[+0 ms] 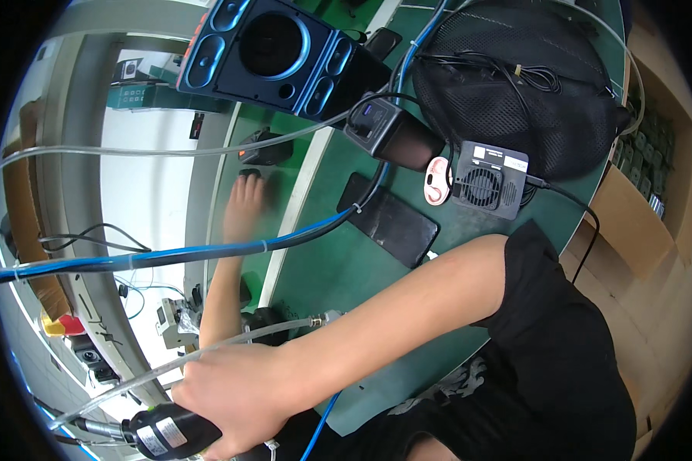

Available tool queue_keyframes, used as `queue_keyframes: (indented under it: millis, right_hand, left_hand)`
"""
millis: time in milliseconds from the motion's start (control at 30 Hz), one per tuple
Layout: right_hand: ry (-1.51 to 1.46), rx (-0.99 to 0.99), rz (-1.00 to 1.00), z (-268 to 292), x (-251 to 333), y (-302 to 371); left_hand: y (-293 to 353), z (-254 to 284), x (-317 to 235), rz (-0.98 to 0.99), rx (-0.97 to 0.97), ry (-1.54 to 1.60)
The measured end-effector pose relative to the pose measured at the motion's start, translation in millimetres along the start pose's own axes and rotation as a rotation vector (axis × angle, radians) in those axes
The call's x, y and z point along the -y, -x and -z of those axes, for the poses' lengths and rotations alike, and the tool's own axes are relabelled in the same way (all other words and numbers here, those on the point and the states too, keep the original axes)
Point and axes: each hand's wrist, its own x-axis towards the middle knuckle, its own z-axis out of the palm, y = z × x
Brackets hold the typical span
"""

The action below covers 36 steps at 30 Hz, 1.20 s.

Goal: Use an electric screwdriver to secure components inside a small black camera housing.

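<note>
My right arm (pixel 392 346) comes across from the right, over my left forearm. At its end my right hand (pixel 238 392) is closed around a black handheld power tool (pixel 173 432) with white labels and a cable, perhaps an electric screwdriver. My left hand (pixel 246 203) reaches away from me over the green bench and is smeared by motion. Something small and black (pixel 250 174) is at its fingertips; I cannot tell whether it is held. Just beyond those fingers lies a small black device (pixel 267 146) with an orange accent.
A large black speaker (pixel 273 50) with blue-lit rings stands at the far side. Nearer are a black boxy device (pixel 392 131), a dark phone (pixel 388 219), a fan unit (pixel 488 180) and a black mesh bag (pixel 507 84). Bundled blue and black cables (pixel 238 250) and a clear hose (pixel 154 373) cross the view.
</note>
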Motion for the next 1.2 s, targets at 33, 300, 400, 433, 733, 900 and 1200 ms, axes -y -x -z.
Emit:
queue_keyframes:
  millis: [33, 300, 400, 433, 733, 900, 1200]
  right_hand:
    - [0.001, 0.013, 0.005, 1, 2, 1]
    - [0.133, -0.069, 0.048, 11, 11, 5]
    - [0.206, -0.048, 0.012, 16, 13, 4]
    - [0.169, -0.008, -0.04, 21, 16, 3]
    - [0.137, -0.157, -0.054, 12, 1, -6]
    - [-0.222, 0.057, -0.095, 18, -29, -29]
    - [-0.385, 0.453, -0.128, 8, 1, -69]
  left_hand:
    - [2, 19, -1, 0.142, -0.081, 0.2]
    - [91, 182, -53, 0.584, -0.113, 0.602]
    - [116, 217, -101, 1.332, 0.292, 0.958]
    - [149, 206, -123, 1.188, 0.32, 1.227]
    - [185, 190, -283, 1.062, -0.573, 1.928]
    - [206, 172, -281, 0.929, -0.43, 1.616]
    - [198, 176, -256, 0.788, -0.56, 1.214]
